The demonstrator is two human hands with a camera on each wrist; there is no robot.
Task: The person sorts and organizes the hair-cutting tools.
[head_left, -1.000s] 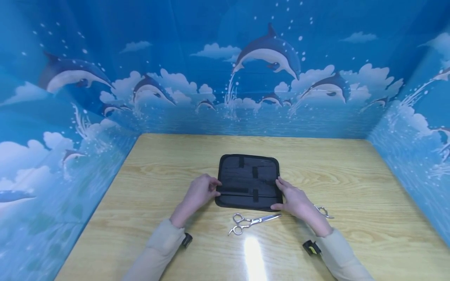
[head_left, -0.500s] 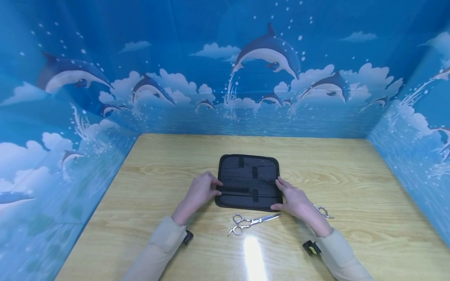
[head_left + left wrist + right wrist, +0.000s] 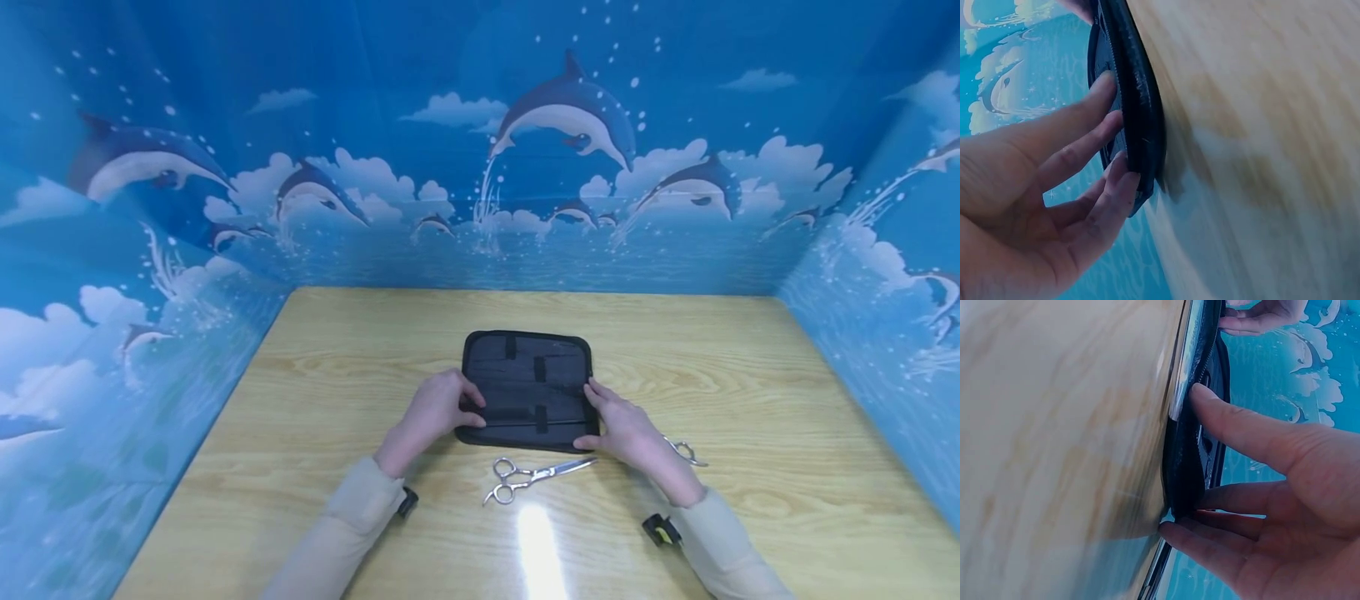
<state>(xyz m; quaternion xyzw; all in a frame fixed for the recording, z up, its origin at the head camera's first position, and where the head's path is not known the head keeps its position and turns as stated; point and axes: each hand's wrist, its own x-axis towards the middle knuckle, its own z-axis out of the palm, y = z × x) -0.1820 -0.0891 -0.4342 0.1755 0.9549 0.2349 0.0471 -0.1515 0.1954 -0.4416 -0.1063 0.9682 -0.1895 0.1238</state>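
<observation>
A black zip case (image 3: 532, 375) lies opened flat on the table, with dark elastic loops and a pocket inside. At its left side the left hand (image 3: 437, 408) reaches over the edge, thumb and fingers apart; the left wrist view has this hand (image 3: 1041, 181) touching the case (image 3: 1141, 106) with its fingertips. The right hand (image 3: 632, 431) holds the lower right corner, thumb on the near edge. In the right wrist view the right hand's (image 3: 1272, 481) fingers bend round the case's end (image 3: 1184, 469). Silver scissors (image 3: 543, 473) lie just in front of the case.
A second metal tool (image 3: 682, 451) with a finger ring lies partly under the right forearm. The wood-look table (image 3: 360, 333) is enclosed at the back and sides by blue dolphin-print cloth (image 3: 450, 167). Light glares on the front of the table.
The left hand has moved slightly right, farther over the case's left side. The right hand keeps its hold on the corner. The head view has shifted a little.
</observation>
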